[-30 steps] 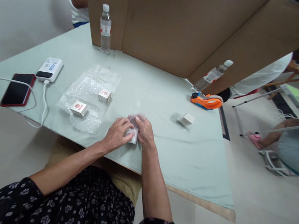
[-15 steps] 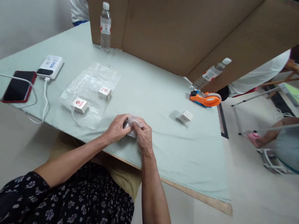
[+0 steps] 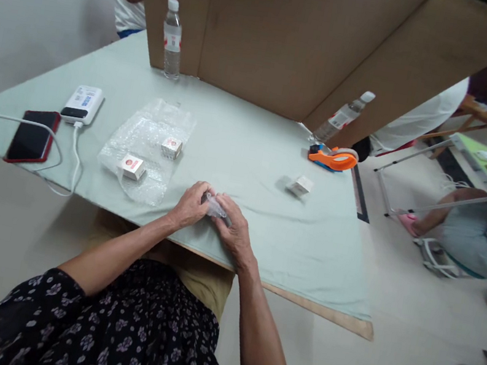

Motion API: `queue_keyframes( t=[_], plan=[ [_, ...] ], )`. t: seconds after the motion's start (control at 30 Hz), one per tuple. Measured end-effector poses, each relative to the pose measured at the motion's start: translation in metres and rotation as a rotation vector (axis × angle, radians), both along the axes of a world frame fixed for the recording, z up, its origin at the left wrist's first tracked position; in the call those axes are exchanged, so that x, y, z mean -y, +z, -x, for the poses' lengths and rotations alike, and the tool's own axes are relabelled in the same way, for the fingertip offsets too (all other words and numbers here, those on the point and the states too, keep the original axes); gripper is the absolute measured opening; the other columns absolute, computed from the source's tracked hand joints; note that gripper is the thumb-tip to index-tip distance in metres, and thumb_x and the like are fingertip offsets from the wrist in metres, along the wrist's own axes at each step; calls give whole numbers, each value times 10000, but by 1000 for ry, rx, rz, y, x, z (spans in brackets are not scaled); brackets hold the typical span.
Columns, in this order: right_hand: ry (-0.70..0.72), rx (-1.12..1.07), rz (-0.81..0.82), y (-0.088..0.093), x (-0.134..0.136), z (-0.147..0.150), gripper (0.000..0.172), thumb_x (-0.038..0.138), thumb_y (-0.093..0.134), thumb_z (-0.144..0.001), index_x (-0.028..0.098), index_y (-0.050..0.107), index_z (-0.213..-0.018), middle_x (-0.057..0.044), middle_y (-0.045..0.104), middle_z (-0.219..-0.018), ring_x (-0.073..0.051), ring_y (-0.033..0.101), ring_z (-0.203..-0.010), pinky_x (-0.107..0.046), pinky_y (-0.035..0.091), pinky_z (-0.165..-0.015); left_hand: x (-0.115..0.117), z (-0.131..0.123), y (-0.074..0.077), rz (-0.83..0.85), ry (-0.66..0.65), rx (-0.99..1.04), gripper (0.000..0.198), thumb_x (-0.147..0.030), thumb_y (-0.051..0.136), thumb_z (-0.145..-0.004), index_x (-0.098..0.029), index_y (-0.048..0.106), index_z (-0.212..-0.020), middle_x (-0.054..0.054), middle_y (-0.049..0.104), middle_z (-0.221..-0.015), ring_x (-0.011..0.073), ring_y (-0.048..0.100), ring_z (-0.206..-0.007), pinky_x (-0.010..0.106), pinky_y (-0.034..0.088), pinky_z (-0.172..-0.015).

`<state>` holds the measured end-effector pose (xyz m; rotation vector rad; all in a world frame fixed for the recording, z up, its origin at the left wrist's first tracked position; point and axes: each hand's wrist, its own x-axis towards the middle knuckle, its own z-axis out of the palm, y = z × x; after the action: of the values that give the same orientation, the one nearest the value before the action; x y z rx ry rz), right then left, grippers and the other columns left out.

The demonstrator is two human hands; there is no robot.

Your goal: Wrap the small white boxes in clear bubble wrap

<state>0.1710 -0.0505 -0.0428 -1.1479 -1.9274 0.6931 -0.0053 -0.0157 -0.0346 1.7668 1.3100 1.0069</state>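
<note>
Close to the table's front edge, my left hand (image 3: 192, 203) and my right hand (image 3: 233, 225) are both closed on a small bubble-wrapped bundle (image 3: 217, 208). Clear plastic shows between the fingers; what lies inside it is hidden. To the left, a sheet of bubble wrap (image 3: 150, 182) lies flat, bearing two small white boxes with red print, a nearer box (image 3: 133, 167) and a farther box (image 3: 171, 147). Right of my hands sits another small box (image 3: 301, 186), which seems to have clear wrap about it.
An orange tape dispenser (image 3: 334, 158) lies at the right, near a tilted water bottle (image 3: 344, 118). Another bottle (image 3: 172, 40) stands before the cardboard panel (image 3: 268, 37). A power bank (image 3: 83, 104), cable and phone (image 3: 33, 136) occupy the left. Other people sit beyond.
My right hand has turned and spread along the bundle's right side, its fingers flatter over the plastic. My left hand keeps its hold. The view has shifted slightly.
</note>
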Motion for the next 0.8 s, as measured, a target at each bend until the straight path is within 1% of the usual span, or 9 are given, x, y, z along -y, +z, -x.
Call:
queue_keyframes(
  t=[0.13, 0.23, 0.3, 0.37, 0.47, 0.57, 0.63, 0.73, 0.8],
  plan=[
    [-40, -124, 22, -2, -11, 4, 416, 241, 611, -873, 289, 644, -1285, -57, 626, -1362, -225, 522, -1325, -431, 369, -1150, -4, 19, 2, 60, -210, 74, 394, -213, 606, -757, -166, 607, -1148, 146, 539, -1381, 274, 494, -1298, 441, 371, -1116],
    [-96, -242, 147, 4, -18, 7, 332, 318, 627, -856, 243, 710, -1169, -69, 700, -1226, -238, 623, -1174, -403, 451, -1057, -7, 28, 4, 77, -287, 86, 602, -292, 720, -701, -159, 574, -1269, 166, 455, -1486, 315, 411, -1386, 464, 298, -1172],
    [-127, -299, 265, 8, -18, 10, 297, 368, 611, -861, 213, 737, -1082, -53, 745, -1067, -229, 674, -1002, -368, 514, -929, -8, 29, 5, 131, -283, 106, 593, -312, 725, -702, -149, 583, -1254, 156, 539, -1405, 307, 488, -1314, 450, 356, -1132],
    [-145, -331, 359, 11, -16, 13, 304, 408, 591, -872, 194, 747, -1021, -33, 751, -932, -212, 673, -869, -332, 526, -819, -8, 27, 5, 240, -305, 173, 504, -335, 682, -751, -143, 601, -1209, 116, 654, -1217, 266, 603, -1137, 406, 464, -1011],
    [-175, -329, 403, 12, -13, 17, 316, 437, 589, -870, 184, 749, -970, -25, 733, -861, -199, 649, -804, -305, 506, -752, -4, 22, 3, 355, -310, 277, 483, -345, 654, -779, -127, 595, -1206, 82, 687, -1070, 218, 642, -965, 342, 514, -869],
    [-212, -275, 361, 14, -14, 16, 293, 436, 602, -852, 185, 742, -909, -46, 720, -887, -204, 640, -820, -310, 505, -757, -1, 17, 1, 347, -236, 316, 574, -323, 684, -756, -118, 557, -1278, 105, 658, -1166, 229, 622, -1037, 339, 497, -908],
    [-188, -226, 337, 16, -14, 15, 304, 435, 629, -831, 192, 728, -983, -65, 715, -977, -210, 641, -871, -320, 511, -786, -1, 14, 1, 343, -204, 335, 613, -321, 700, -748, -124, 542, -1306, 116, 637, -1219, 245, 607, -1089, 357, 482, -953],
    [-92, -155, 318, 19, -11, 12, 506, 433, 708, -776, 216, 640, -1228, -85, 672, -1178, -228, 629, -1007, -341, 512, -858, -1, 12, 0, 366, -180, 381, 659, -316, 702, -746, -123, 508, -1346, 127, 626, -1231, 259, 599, -1115, 389, 468, -994],
    [-55, -128, 299, 18, -9, 10, 608, 425, 745, -749, 225, 591, -1302, -95, 637, -1262, -243, 609, -1088, -358, 501, -910, -1, 14, 0, 391, -181, 409, 692, -313, 693, -756, -110, 470, -1379, 139, 617, -1235, 265, 595, -1128, 407, 456, -1015]
  ],
)
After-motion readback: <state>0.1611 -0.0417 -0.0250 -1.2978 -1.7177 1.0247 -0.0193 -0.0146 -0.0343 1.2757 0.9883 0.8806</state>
